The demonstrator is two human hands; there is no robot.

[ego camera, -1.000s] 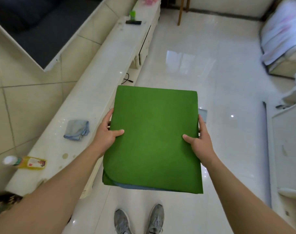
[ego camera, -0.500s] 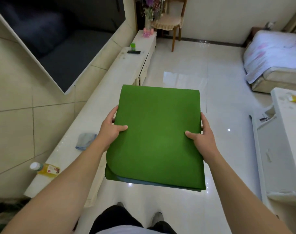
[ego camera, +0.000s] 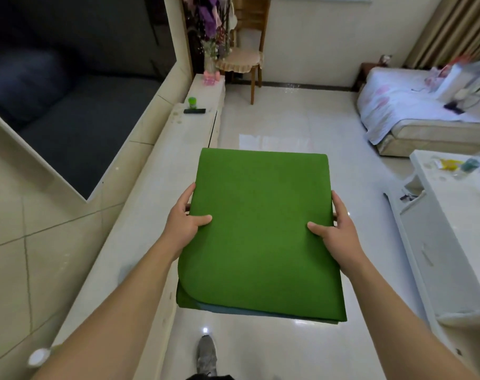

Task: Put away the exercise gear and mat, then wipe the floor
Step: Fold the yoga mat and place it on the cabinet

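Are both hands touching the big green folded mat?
Touching. The head view shows the left hand and right hand gripping the green folded mat by its side edges, thumbs on top.

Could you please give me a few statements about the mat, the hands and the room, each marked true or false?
1. The left hand and the right hand each keep a grip on a side edge of the folded green mat. True.
2. The mat is rolled into a tube. False: it is folded flat, with a bluish layer showing at its near edge.
3. A small green cup stands next to a black remote control on the pale stone ledge. True.
4. Nothing stands by the far wall. False: a wooden chair stands upright there.
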